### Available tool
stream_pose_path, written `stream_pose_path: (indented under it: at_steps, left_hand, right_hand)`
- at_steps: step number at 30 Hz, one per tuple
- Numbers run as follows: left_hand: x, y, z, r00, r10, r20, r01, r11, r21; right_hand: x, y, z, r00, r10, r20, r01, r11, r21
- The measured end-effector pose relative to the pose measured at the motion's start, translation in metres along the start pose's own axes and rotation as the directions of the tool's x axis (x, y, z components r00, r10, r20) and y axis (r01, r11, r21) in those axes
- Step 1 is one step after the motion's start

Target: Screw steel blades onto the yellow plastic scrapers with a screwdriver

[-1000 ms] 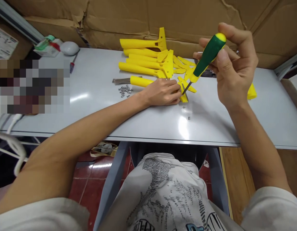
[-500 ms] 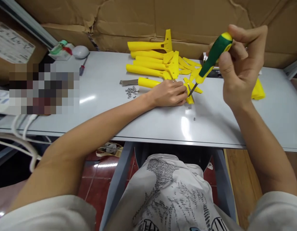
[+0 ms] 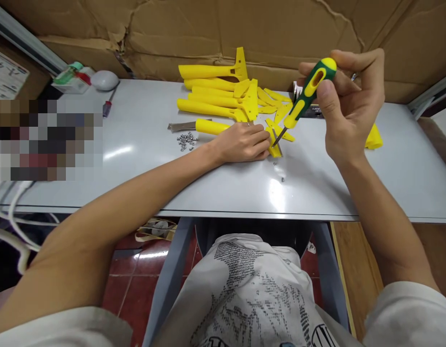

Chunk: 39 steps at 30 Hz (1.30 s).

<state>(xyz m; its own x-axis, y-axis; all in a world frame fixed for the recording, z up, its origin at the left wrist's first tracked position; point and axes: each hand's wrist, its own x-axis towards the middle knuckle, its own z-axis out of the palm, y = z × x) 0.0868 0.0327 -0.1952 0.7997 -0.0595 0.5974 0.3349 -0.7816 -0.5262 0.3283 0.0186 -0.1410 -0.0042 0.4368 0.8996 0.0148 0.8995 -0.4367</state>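
My right hand [image 3: 356, 103] is closed around the top of a green and yellow screwdriver [image 3: 305, 95], held at a slant. The screwdriver's tip meets the yellow head [image 3: 275, 151] of a scraper on the table. My left hand [image 3: 244, 143] is wrapped over that scraper and presses it down, hiding its middle. A yellow handle [image 3: 213, 126] shows to the left of the hand, beside a flat metal strip [image 3: 183, 126]. Two small screws lie in front of the scraper head, the nearer screw [image 3: 282, 179] closer to the table edge.
Several yellow scrapers [image 3: 208, 71] lie stacked behind my left hand, with loose flat yellow pieces [image 3: 268, 100] to their right. A pile of screws [image 3: 187, 140] sits left of my wrist. Another screwdriver [image 3: 107, 107] and a white rounded object [image 3: 104, 80] are at the back left.
The screwdriver handle has turned, so its yellow slotted side now shows, and my right fingers have shifted on it. My left hand stays on the scraper; the whole view has shifted slightly.
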Motion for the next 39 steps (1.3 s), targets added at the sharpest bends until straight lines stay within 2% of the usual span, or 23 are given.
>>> stream_pose_path:
  at_steps: [3, 5, 8, 11, 13, 15, 17, 20, 25, 29, 34, 36, 39]
  left_hand:
    - [-0.001, 0.000, 0.000, 1.000, -0.009, 0.003, 0.009, 0.999, -0.035]
    - [-0.001, 0.000, 0.000, 1.000, -0.019, -0.002, 0.019, 0.999, -0.051]
    - [0.000, 0.001, 0.000, 1.000, -0.020, 0.015, 0.021, 0.999, -0.029]
    - [0.002, 0.000, -0.002, 1.000, 0.002, 0.026, -0.002, 1.000, 0.008]
    - [0.002, 0.000, -0.003, 1.000, 0.015, 0.017, -0.015, 1.000, 0.003]
    - [0.001, -0.001, -0.002, 1.000, 0.003, 0.021, -0.002, 1.000, -0.029]
    - [-0.001, -0.001, 0.000, 0.998, -0.037, 0.041, 0.041, 0.996, -0.086]
    - [-0.004, -0.001, 0.003, 0.996, -0.077, 0.050, 0.084, 0.985, -0.150]
    - [0.000, 0.000, 0.001, 0.999, -0.036, -0.001, 0.036, 0.994, -0.105]
    - [0.001, -0.001, -0.001, 1.000, -0.029, -0.007, 0.029, 0.995, -0.099]
    - [-0.001, -0.001, -0.001, 1.000, -0.016, 0.025, 0.017, 0.999, -0.051]
    - [0.001, 0.000, -0.001, 1.000, 0.007, 0.017, -0.007, 1.000, 0.002]
    - [0.003, -0.001, -0.004, 1.000, 0.029, -0.007, -0.029, 0.999, 0.030]
  right_hand:
    - [-0.002, 0.004, 0.003, 0.996, -0.029, -0.087, 0.028, 0.999, -0.020]
    - [-0.002, 0.002, 0.002, 0.995, -0.040, -0.094, 0.033, 0.996, -0.079]
    - [-0.001, -0.003, -0.003, 0.998, 0.065, 0.016, -0.061, 0.984, -0.168]
    - [-0.002, 0.000, -0.006, 0.980, 0.167, 0.108, -0.149, 0.976, -0.162]
    - [-0.003, 0.004, -0.006, 0.986, 0.137, 0.098, -0.126, 0.986, -0.110]
    - [-0.005, 0.005, -0.005, 0.988, 0.135, 0.081, -0.124, 0.983, -0.133]
    - [-0.005, -0.001, -0.005, 0.980, 0.179, 0.087, -0.158, 0.966, -0.207]
    - [-0.003, -0.017, -0.006, 0.966, 0.206, 0.156, -0.164, 0.956, -0.244]
    - [-0.001, -0.025, -0.006, 0.946, 0.260, 0.195, -0.201, 0.940, -0.276]
    - [-0.003, -0.019, -0.005, 0.950, 0.191, 0.249, -0.154, 0.975, -0.161]
    - [-0.003, -0.007, -0.004, 0.974, 0.065, 0.215, -0.020, 0.978, -0.207]
    - [-0.004, -0.003, -0.005, 0.964, 0.082, 0.254, -0.029, 0.979, -0.204]
    - [-0.009, -0.003, -0.004, 0.950, 0.196, 0.243, -0.139, 0.963, -0.233]
